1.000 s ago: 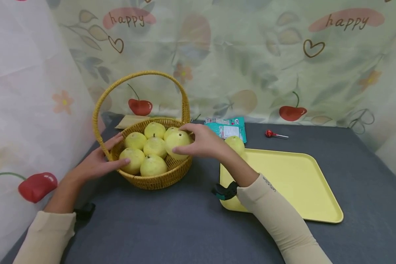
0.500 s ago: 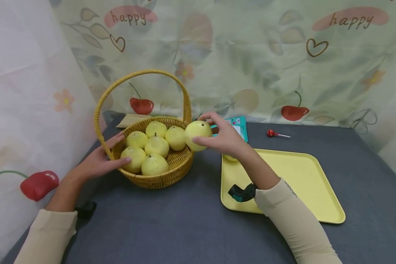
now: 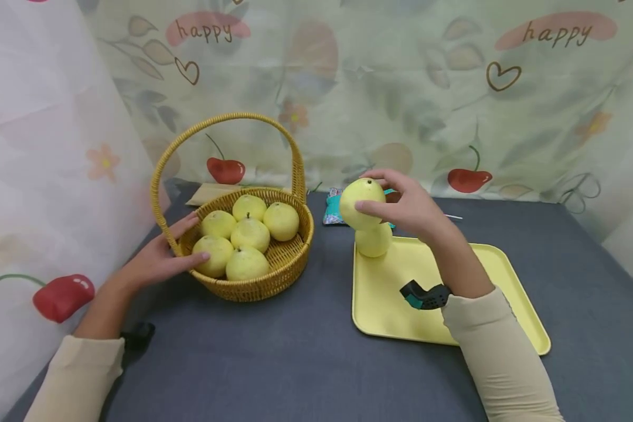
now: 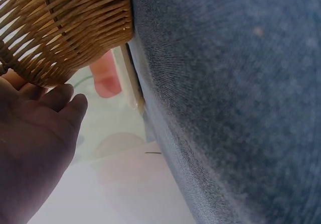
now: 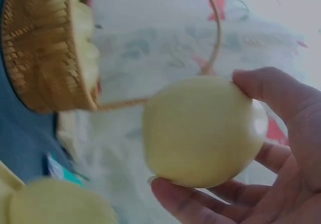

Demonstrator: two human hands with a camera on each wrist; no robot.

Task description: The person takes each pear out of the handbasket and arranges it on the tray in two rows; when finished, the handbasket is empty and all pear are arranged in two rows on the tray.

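A round, pale yellow pear (image 3: 360,202) is in my right hand (image 3: 412,206), thumb on the near side and fingers behind. It is held up over the back left corner of the yellow tray (image 3: 387,313), overlapping another pear (image 3: 373,242) that sits there. The right wrist view shows the held pear (image 5: 203,133) between thumb and fingertips. To the left stands a wicker basket (image 3: 250,293) with a tall arched handle and several pears (image 3: 247,265) inside. My left hand (image 3: 155,261) holds its left rim, thumb reaching over beside a pear and fingers against the woven side (image 4: 75,28).
Behind the held pear lies a teal packet (image 3: 333,211), partly covered. A lollipop's white stick (image 3: 453,217) shows past my right wrist, its head hidden. Flat beige paper (image 3: 208,193) lies behind the basket. Printed cloth (image 3: 348,105) hangs at the back of the dark table.
My right hand has lifted a pear out of the basket's right side and carried it right, over the tray's back left corner. My left hand has stayed on the basket.
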